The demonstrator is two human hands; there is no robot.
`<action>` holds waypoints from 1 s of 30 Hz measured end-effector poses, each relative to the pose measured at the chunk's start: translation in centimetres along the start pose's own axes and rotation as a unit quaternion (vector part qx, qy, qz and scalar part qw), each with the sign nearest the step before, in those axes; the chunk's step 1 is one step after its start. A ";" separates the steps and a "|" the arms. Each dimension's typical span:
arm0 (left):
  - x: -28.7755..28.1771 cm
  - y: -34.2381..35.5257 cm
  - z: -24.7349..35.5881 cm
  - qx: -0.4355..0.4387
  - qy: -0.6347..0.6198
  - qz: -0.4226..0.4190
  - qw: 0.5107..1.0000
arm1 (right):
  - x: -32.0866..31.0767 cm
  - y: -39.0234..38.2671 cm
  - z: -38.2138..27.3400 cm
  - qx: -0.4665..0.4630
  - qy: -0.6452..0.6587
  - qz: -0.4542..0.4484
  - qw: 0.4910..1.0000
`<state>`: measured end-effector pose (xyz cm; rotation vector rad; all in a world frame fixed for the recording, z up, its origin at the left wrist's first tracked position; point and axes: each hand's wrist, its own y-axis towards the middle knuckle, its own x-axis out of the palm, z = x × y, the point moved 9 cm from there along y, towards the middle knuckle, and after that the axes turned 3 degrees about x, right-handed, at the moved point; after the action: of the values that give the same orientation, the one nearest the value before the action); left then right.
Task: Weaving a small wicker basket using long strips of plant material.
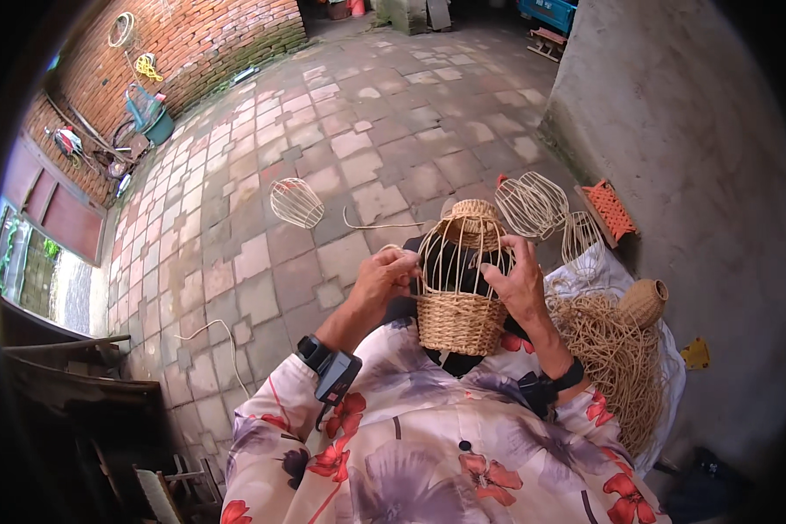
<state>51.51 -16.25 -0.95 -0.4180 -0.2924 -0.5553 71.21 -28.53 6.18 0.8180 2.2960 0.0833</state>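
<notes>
A part-woven wicker basket (460, 323) sits in my lap, a dense woven band at its near end. Bare curved ribs run from that band to a narrow woven collar (474, 220) at the far end. My left hand (386, 275) is closed in a pinch at the left ribs, with a pale cane strand showing at its fingertips. On the other side, my right hand (519, 284) grips the ribs, thumb and fingers set apart around them. Dark cloth shows through the gaps between the ribs.
Bare rib frames lie on the paving: one (297, 203) ahead left, others (534, 204) ahead right. To my right, a white sack (672, 384) bears a heap of cane (607, 358) and a small woven vessel (644, 302). An orange lattice object (609, 210) stands by the wall.
</notes>
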 end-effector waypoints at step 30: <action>-4.4 0.3 0.8 -0.017 -0.050 -0.114 0.992 | 1.6 -0.7 5.4 0.131 0.313 -0.111 0.934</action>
<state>48.00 -13.64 -2.00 -0.4497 -0.4303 -0.7649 73.33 -29.00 0.94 0.7232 3.0418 -0.0791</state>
